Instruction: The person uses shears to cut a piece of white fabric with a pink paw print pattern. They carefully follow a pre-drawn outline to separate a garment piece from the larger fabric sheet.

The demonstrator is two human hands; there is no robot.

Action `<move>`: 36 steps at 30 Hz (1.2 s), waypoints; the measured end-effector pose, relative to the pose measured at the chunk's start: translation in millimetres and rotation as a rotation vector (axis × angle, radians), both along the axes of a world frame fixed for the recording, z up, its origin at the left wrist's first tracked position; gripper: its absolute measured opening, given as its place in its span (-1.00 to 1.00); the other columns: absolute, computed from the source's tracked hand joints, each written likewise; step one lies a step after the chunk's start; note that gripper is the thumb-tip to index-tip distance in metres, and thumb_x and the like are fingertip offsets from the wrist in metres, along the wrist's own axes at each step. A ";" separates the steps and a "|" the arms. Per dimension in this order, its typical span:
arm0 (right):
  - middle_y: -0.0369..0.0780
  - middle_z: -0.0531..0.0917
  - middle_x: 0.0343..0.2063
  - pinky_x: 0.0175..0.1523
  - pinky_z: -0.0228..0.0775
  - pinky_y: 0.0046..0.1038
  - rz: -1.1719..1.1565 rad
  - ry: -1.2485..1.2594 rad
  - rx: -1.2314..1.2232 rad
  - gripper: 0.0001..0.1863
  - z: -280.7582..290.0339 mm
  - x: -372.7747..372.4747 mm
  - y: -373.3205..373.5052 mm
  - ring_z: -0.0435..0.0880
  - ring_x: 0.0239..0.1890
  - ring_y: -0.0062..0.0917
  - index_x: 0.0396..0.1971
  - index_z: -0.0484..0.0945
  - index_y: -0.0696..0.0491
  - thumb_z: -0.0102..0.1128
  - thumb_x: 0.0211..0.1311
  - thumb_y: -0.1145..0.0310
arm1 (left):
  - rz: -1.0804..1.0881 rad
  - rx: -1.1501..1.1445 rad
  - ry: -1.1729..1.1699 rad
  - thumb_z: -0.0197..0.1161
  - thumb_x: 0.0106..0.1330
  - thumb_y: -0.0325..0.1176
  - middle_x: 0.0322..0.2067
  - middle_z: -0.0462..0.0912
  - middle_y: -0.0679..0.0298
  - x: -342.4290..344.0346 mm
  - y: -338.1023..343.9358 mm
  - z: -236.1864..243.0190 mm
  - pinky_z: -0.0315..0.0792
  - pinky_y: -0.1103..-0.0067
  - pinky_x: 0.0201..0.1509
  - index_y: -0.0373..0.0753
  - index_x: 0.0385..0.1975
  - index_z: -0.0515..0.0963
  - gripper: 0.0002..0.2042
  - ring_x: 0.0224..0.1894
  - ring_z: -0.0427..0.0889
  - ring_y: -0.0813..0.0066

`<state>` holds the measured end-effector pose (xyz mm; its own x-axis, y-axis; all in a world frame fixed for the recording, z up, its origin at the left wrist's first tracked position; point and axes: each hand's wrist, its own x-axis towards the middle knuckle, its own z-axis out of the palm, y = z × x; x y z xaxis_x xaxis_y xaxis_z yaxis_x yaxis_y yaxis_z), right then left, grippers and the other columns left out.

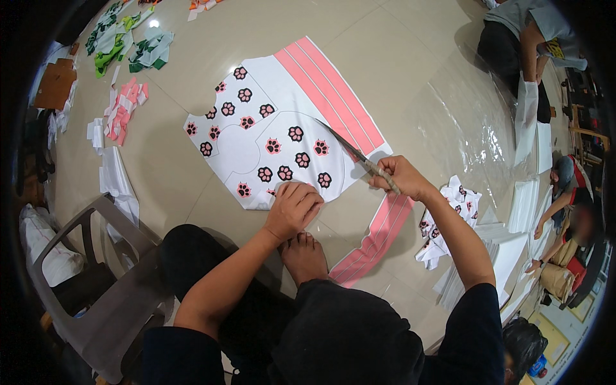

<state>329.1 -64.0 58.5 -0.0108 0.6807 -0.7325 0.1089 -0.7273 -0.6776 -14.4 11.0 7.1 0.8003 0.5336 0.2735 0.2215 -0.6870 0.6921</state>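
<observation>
On the floor in front of me lies a white fabric sheet point(256, 165) printed with black and pink paw prints, with outlined pattern pieces and a pink striped band point(339, 93) along its far right side. My right hand point(403, 176) grips a pair of scissors point(350, 147). Their blades reach up and left over the sheet, beside the striped band. At the sheet's near edge, just above my bare foot point(303, 256), my left hand point(294, 208) is closed on the fabric, its fingers bent together. A cut pink striped strip point(375, 240) trails below the scissors.
White paw-print scraps point(452, 215) and stacked white sheets point(497, 247) lie to my right. Pink scraps point(126, 110) and green scraps point(112, 42) are at far left. A grey plastic chair point(112, 282) stands close on my left. Clear plastic film point(471, 122) and other people are at right.
</observation>
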 end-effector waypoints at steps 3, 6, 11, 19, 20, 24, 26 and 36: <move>-0.38 0.62 -0.62 -0.51 0.31 -0.60 0.027 -0.029 -0.008 -0.66 4.5 1.5 5.4 0.52 -0.63 -0.76 -0.46 0.61 0.07 0.67 0.28 0.27 | 0.003 0.003 0.001 0.48 0.30 -0.35 -0.10 0.67 0.30 -0.3 0.2 -0.3 0.39 0.23 0.25 -0.12 -0.15 0.72 -0.84 0.06 0.63 0.22; -0.38 0.63 -0.62 -0.50 0.33 -0.60 0.048 -0.029 -0.012 -0.66 8.8 4.5 9.2 0.52 -0.63 -0.76 -0.45 0.60 0.07 0.66 0.29 0.27 | 0.007 0.006 -0.004 0.48 0.30 -0.35 -0.10 0.67 0.31 -0.2 0.2 -0.7 0.38 0.24 0.25 -0.11 -0.16 0.72 -0.84 0.06 0.63 0.22; -0.37 0.63 -0.62 -0.50 0.34 -0.59 0.091 -0.061 -0.011 -0.66 4.8 10.9 10.1 0.53 -0.62 -0.76 -0.45 0.60 0.09 0.66 0.29 0.28 | 0.011 0.003 0.007 0.48 0.30 -0.35 -0.11 0.66 0.32 -0.9 -0.5 -0.9 0.38 0.24 0.25 -0.10 -0.16 0.72 -0.84 0.06 0.63 0.23; -0.39 0.64 -0.61 -0.50 0.36 -0.61 0.138 -0.084 -0.002 -0.72 5.1 20.4 14.4 0.54 -0.62 -0.79 -0.44 0.59 0.09 0.58 0.37 0.40 | 0.018 0.031 0.007 0.47 0.34 -0.33 -0.11 0.66 0.34 0.1 0.4 2.8 0.41 0.26 0.26 -0.11 -0.14 0.70 -0.85 0.05 0.63 0.28; -0.39 0.63 -0.61 -0.50 0.37 -0.60 0.142 -0.082 -0.008 -0.72 6.4 20.4 16.3 0.54 -0.61 -0.78 -0.44 0.59 0.09 0.58 0.37 0.40 | 0.018 0.032 0.007 0.47 0.35 -0.33 -0.11 0.66 0.34 -0.2 0.6 3.2 0.41 0.26 0.26 -0.11 -0.14 0.70 -0.85 0.05 0.63 0.28; -0.39 0.63 -0.62 -0.49 0.40 -0.61 0.159 -0.089 -0.018 -0.70 13.7 20.9 20.3 0.55 -0.61 -0.78 -0.46 0.58 0.07 0.59 0.36 0.39 | 0.017 0.033 0.000 0.47 0.35 -0.33 -0.10 0.65 0.34 0.2 0.2 2.8 0.40 0.26 0.27 -0.10 -0.14 0.70 -0.85 0.06 0.63 0.29; -0.38 0.63 -0.61 -0.47 0.47 -0.59 0.151 -0.080 -0.032 -0.66 10.9 24.3 20.2 0.60 -0.60 -0.74 -0.47 0.59 0.07 0.64 0.31 0.29 | 0.014 0.036 0.002 0.47 0.35 -0.32 -0.10 0.65 0.34 0.7 0.4 2.6 0.40 0.25 0.27 -0.10 -0.14 0.70 -0.85 0.06 0.63 0.29; -0.38 0.60 -0.65 -0.48 0.44 -0.58 0.144 -0.084 -0.013 -0.64 6.4 22.5 38.9 0.58 -0.64 -0.73 -0.49 0.60 0.05 0.68 0.23 0.25 | 0.011 0.036 -0.002 0.46 0.36 -0.32 -0.10 0.65 0.35 0.5 0.9 2.3 0.41 0.26 0.26 -0.09 -0.15 0.69 -0.86 0.06 0.63 0.29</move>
